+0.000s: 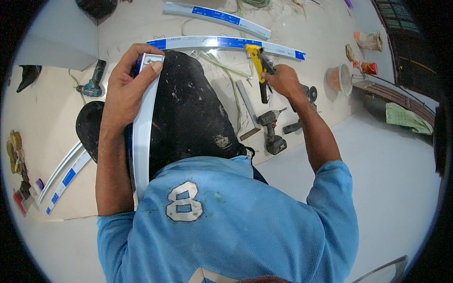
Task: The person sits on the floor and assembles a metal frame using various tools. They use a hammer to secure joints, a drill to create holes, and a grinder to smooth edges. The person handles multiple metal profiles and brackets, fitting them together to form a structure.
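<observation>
My left hand is closed round the upper end of a long white profile strip with blue film along its side. The thumb presses beside a small metal piece set in the strip's end. The strip runs down along my thigh toward my chest. To the right, my right hand grips a yellow and black hand tool, its yellow part pointing up and left. The tool is held apart from the strip, above the floor. Which kind of tool it is, I cannot make out.
Two white-and-blue strips lie ahead, and more strips at the left. Near my right arm are a cordless drill, a metal square and a grinder. A teal drill lies left; a bucket stands right.
</observation>
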The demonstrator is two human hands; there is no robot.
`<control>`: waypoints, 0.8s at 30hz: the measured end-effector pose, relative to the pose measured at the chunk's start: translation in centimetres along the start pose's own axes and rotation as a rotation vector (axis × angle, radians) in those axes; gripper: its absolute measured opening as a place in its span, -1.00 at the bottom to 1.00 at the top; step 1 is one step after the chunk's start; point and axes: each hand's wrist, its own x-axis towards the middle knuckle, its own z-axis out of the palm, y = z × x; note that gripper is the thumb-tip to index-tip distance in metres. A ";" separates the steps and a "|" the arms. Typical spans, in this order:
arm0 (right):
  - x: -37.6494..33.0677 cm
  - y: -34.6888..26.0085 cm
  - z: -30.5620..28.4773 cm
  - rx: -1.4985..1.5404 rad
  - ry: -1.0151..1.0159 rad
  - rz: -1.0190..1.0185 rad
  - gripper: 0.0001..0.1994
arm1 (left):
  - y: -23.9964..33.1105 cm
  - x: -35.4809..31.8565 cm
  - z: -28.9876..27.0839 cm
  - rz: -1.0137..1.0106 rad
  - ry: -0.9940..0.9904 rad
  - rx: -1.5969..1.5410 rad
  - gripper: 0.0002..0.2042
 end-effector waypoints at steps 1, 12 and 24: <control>0.2 -0.2 0.3 -0.031 -0.036 0.018 -0.38 | -0.1 0.0 0.0 0.026 0.003 -0.006 -0.71; -1.0 -9.0 13.2 1.565 -0.203 0.635 -0.72 | -0.3 0.5 0.1 0.098 -0.014 0.002 -0.74; 0.5 -7.0 5.9 0.489 0.356 0.056 -0.43 | 0.2 0.3 0.2 0.049 -0.027 0.005 -0.73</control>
